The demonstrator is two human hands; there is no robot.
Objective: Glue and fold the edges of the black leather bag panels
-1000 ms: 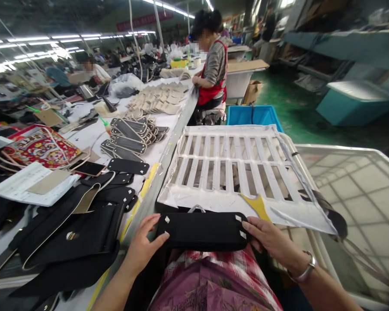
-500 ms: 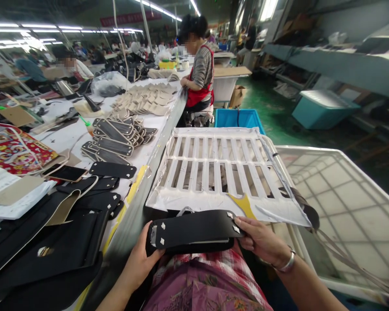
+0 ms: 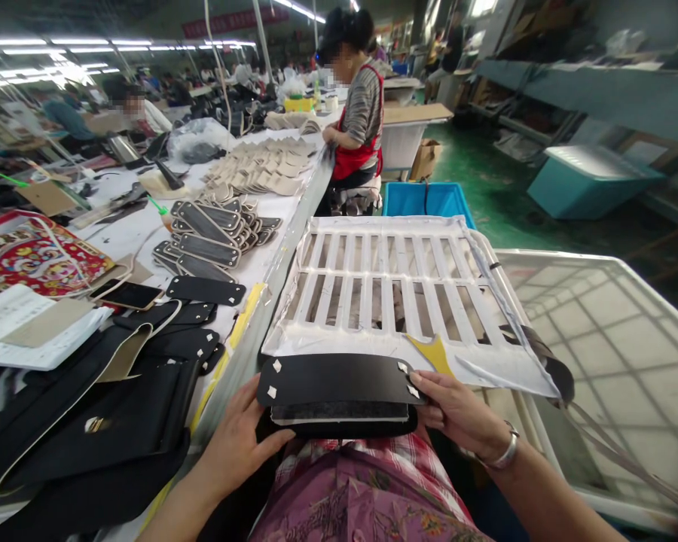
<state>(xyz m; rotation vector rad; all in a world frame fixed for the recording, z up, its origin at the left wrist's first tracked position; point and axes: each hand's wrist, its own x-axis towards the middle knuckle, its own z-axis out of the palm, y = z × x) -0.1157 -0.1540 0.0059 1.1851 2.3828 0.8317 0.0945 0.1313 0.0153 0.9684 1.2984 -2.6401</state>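
Note:
A flat black strip (image 3: 339, 380) with rounded ends and white patches near its corners is held level over my lap. Under its near edge shows a thicker black piece (image 3: 344, 427) with a dark, pale-edged panel (image 3: 339, 412). My right hand (image 3: 449, 406) pinches the strip's right end between thumb and fingers. At the left end my left hand (image 3: 248, 433) grips the thicker black piece, thumb along its near edge; its other fingers are partly hidden behind. The strip's left end lies against that hand. A white cloth-covered rack (image 3: 339, 342) stands just beyond.
On the table to the left lie black bag parts (image 3: 90, 406), a phone (image 3: 127, 293), papers (image 3: 34, 331) and stacked grey strips (image 3: 209, 237). A yellow piece (image 3: 432, 352) rests on the rack. A white crate (image 3: 593, 301) is at right, a blue bin (image 3: 429, 199) ahead, near a seated co-worker (image 3: 355, 113).
The strip's left end has shifted up and away from me, uncovering more of the panel beneath. My left hand has moved lower on the left side. The view has turned slightly left.

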